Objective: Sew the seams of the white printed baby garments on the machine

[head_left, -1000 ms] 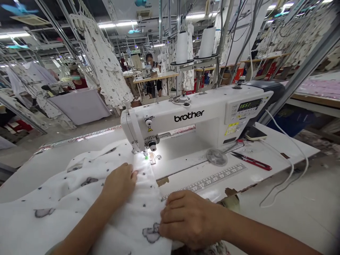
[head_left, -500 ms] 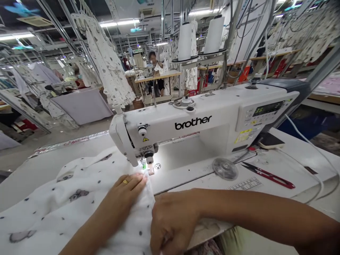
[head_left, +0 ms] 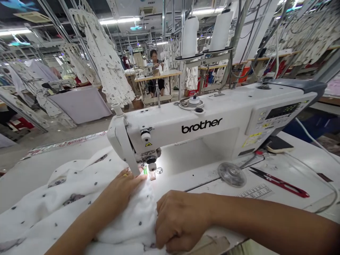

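White fabric [head_left: 127,223] with grey animal prints and dark spots spreads under the needle end of a white Brother sewing machine [head_left: 164,124]. My left hand [head_left: 123,187] rests on this fabric beside the lit needle area, its thumb stretched toward the green-marked presser foot [head_left: 145,170]. The machine's head partly hides its other fingers, and a ring shows on one of them. Nearer me, my right hand [head_left: 183,221] is closed, with curled fingers, on the fabric's right edge. The fabric between the two hands is slightly rumpled.
Red-handled thread snips [head_left: 281,182] and a clear round disc [head_left: 232,174] lie right on the white tabletop. Two white thread cones [head_left: 190,37] stand behind the machine. A person [head_left: 154,67] sits at a farther table. Spotted garments [head_left: 106,67] hang at the back left.
My left hand has slid forward, its fingers now partly behind the machine's head. My right hand keeps its hold on the fabric edge. The view has shifted, putting the machine farther right.
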`<move>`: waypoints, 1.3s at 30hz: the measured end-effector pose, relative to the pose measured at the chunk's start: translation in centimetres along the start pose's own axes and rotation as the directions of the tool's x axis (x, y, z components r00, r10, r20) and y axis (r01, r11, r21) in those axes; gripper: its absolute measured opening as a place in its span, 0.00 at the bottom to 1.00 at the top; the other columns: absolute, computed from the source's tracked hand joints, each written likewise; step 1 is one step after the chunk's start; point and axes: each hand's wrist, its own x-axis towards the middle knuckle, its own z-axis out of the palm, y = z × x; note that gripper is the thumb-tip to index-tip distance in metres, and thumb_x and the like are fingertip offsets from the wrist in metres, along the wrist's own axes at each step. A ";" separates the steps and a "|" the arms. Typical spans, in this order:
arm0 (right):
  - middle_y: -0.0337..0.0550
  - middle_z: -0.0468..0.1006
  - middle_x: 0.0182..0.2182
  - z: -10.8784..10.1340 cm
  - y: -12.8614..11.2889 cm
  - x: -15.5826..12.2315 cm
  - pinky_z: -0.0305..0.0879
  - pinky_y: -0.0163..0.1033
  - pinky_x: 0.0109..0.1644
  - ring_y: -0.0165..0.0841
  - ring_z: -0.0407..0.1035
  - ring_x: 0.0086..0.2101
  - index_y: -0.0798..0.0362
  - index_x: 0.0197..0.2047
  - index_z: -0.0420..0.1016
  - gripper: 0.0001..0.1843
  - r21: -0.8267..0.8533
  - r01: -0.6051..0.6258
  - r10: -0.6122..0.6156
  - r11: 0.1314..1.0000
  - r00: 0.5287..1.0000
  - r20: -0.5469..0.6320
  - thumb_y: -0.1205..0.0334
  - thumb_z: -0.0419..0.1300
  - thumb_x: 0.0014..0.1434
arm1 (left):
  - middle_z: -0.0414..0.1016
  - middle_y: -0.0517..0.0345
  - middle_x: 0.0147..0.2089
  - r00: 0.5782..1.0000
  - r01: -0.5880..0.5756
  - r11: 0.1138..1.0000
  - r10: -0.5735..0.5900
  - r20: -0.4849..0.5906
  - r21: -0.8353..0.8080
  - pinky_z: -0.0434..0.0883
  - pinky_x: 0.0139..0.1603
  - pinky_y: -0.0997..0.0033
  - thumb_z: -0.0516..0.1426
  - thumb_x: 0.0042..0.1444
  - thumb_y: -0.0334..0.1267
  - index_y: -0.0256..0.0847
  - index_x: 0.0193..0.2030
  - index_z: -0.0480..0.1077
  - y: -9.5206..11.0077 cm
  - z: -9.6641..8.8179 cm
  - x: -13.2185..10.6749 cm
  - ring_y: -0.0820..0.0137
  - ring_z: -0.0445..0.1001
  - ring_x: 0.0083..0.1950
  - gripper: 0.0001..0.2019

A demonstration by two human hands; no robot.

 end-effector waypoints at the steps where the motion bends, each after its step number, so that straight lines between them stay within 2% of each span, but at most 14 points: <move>1: 0.31 0.80 0.30 -0.2 0.1 0.0 0.62 0.31 0.42 0.26 0.73 0.34 0.51 0.34 0.73 0.06 -0.022 0.004 -0.004 1.000 1.000 -0.001 0.67 0.66 0.53 | 0.77 0.56 0.49 1.000 0.014 1.000 -0.014 0.003 -0.016 0.69 0.57 0.60 0.43 0.55 0.16 0.47 0.54 0.70 -0.1 -0.2 0.2 0.66 0.75 0.51 0.29; 4: 0.31 0.79 0.29 -0.6 0.3 -0.2 0.62 0.33 0.42 0.26 0.71 0.33 0.51 0.34 0.72 0.06 -0.111 0.032 -0.034 0.993 0.999 -0.015 0.67 0.66 0.54 | 0.77 0.59 0.47 1.000 0.028 0.999 -0.028 -0.012 -0.037 0.66 0.58 0.61 0.42 0.56 0.16 0.48 0.53 0.69 0.1 -0.8 0.4 0.68 0.75 0.49 0.28; 7: 0.31 0.77 0.28 -0.6 0.5 -0.3 0.62 0.34 0.43 0.27 0.70 0.33 0.51 0.35 0.72 0.04 -0.202 0.083 -0.090 0.976 0.996 -0.023 0.66 0.64 0.56 | 0.76 0.58 0.47 0.997 0.040 0.999 -0.040 -0.058 -0.009 0.68 0.51 0.62 0.42 0.59 0.19 0.47 0.47 0.70 0.8 -1.1 -0.1 0.65 0.73 0.51 0.23; 10: 0.33 0.75 0.28 -0.2 0.4 -0.3 0.62 0.36 0.43 0.29 0.69 0.32 0.51 0.32 0.73 0.02 -0.357 0.168 -0.189 0.919 0.982 -0.025 0.66 0.62 0.58 | 0.75 0.53 0.44 0.964 0.234 0.972 -0.226 -0.136 0.040 0.69 0.42 0.61 0.46 0.65 0.34 0.43 0.41 0.68 2.1 -1.0 -1.4 0.60 0.74 0.44 0.10; 12: 0.35 0.73 0.25 0.2 0.2 -0.1 0.63 0.37 0.41 0.29 0.68 0.30 0.52 0.29 0.73 0.08 -0.464 0.211 -0.270 0.860 0.961 -0.064 0.67 0.59 0.61 | 0.75 0.53 0.41 0.918 0.384 0.923 -0.378 -0.120 0.035 0.69 0.36 0.62 0.48 0.66 0.43 0.43 0.40 0.66 2.8 -0.7 -2.2 0.59 0.75 0.40 0.09; 16: 0.40 0.74 0.26 0.8 -0.3 0.2 0.63 0.37 0.38 0.29 0.66 0.27 0.53 0.29 0.76 0.14 -0.583 0.229 -0.401 0.780 0.898 -0.184 0.67 0.53 0.63 | 0.74 0.58 0.34 0.854 0.520 0.854 -0.520 0.023 -0.007 0.66 0.29 0.67 0.46 0.67 0.41 0.44 0.37 0.62 3.3 -0.2 -2.9 0.62 0.76 0.33 0.09; 18: 0.39 0.73 0.25 0.8 -0.5 0.2 0.63 0.37 0.37 0.29 0.66 0.26 0.53 0.29 0.76 0.13 -0.567 0.216 -0.383 0.795 0.904 -0.192 0.66 0.54 0.64 | 0.74 0.58 0.34 0.873 0.487 0.873 -0.487 -0.035 0.010 0.67 0.31 0.66 0.45 0.67 0.37 0.44 0.38 0.63 3.2 -0.1 -2.8 0.63 0.75 0.33 0.08; 21: 0.35 0.72 0.24 0.5 -0.4 0.0 0.62 0.36 0.37 0.28 0.66 0.26 0.52 0.28 0.74 0.11 -0.473 0.180 -0.264 0.862 0.958 -0.115 0.67 0.58 0.62 | 0.75 0.52 0.44 0.951 0.249 0.963 -0.222 -0.215 0.105 0.70 0.44 0.60 0.47 0.63 0.28 0.42 0.49 0.66 2.8 -0.2 -2.6 0.61 0.75 0.44 0.12; 24: 0.33 0.74 0.26 0.3 -0.3 -0.1 0.62 0.37 0.40 0.28 0.68 0.29 0.52 0.31 0.74 0.05 -0.416 0.150 -0.174 0.897 0.984 -0.020 0.67 0.61 0.60 | 0.72 0.51 0.56 0.972 -0.028 0.988 0.063 -0.225 0.155 0.65 0.59 0.59 0.45 0.59 0.21 0.43 0.61 0.62 2.8 -0.2 -2.5 0.62 0.70 0.57 0.25; 26: 0.33 0.75 0.27 0.2 -0.3 -0.2 0.61 0.38 0.41 0.28 0.68 0.30 0.52 0.32 0.73 0.03 -0.399 0.143 -0.149 0.906 0.989 0.016 0.67 0.61 0.59 | 0.71 0.53 0.59 0.973 -0.105 0.986 0.129 -0.192 0.132 0.64 0.62 0.62 0.46 0.59 0.20 0.43 0.63 0.61 2.8 -0.2 -2.5 0.64 0.68 0.61 0.27; 28: 0.34 0.75 0.27 0.2 -0.2 -0.2 0.61 0.38 0.42 0.28 0.68 0.30 0.52 0.33 0.73 0.03 -0.385 0.132 -0.130 0.913 0.991 0.032 0.67 0.60 0.60 | 0.71 0.53 0.60 0.974 -0.120 0.988 0.136 -0.182 0.098 0.66 0.62 0.64 0.47 0.59 0.21 0.43 0.63 0.61 2.5 -0.1 -2.3 0.65 0.68 0.61 0.27; 31: 0.35 0.75 0.28 0.0 0.1 -0.1 0.61 0.39 0.42 0.29 0.68 0.30 0.53 0.33 0.72 0.06 -0.393 0.082 -0.083 0.916 0.996 0.015 0.68 0.58 0.62 | 0.71 0.51 0.60 0.979 -0.108 0.993 0.113 -0.168 0.043 0.67 0.61 0.60 0.46 0.59 0.21 0.42 0.62 0.62 1.6 0.2 -1.9 0.64 0.70 0.60 0.25; 35: 0.39 0.77 0.29 0.0 0.9 0.1 0.62 0.37 0.43 0.29 0.69 0.32 0.53 0.32 0.71 0.09 -0.407 -0.022 0.003 0.913 0.999 -0.047 0.70 0.54 0.63 | 0.75 0.51 0.52 0.995 -0.018 0.997 0.010 -0.100 -0.076 0.71 0.54 0.59 0.45 0.62 0.24 0.42 0.51 0.69 -0.5 0.8 -0.7 0.63 0.73 0.53 0.18; 39: 0.39 0.79 0.30 0.3 1.8 0.5 0.64 0.35 0.46 0.28 0.70 0.31 0.53 0.32 0.72 0.11 -0.385 -0.107 0.066 0.917 0.991 -0.117 0.72 0.53 0.63 | 0.76 0.53 0.44 1.000 0.014 0.990 -0.017 -0.016 -0.139 0.71 0.47 0.61 0.45 0.58 0.22 0.42 0.45 0.71 -2.4 0.7 0.5 0.63 0.73 0.46 0.18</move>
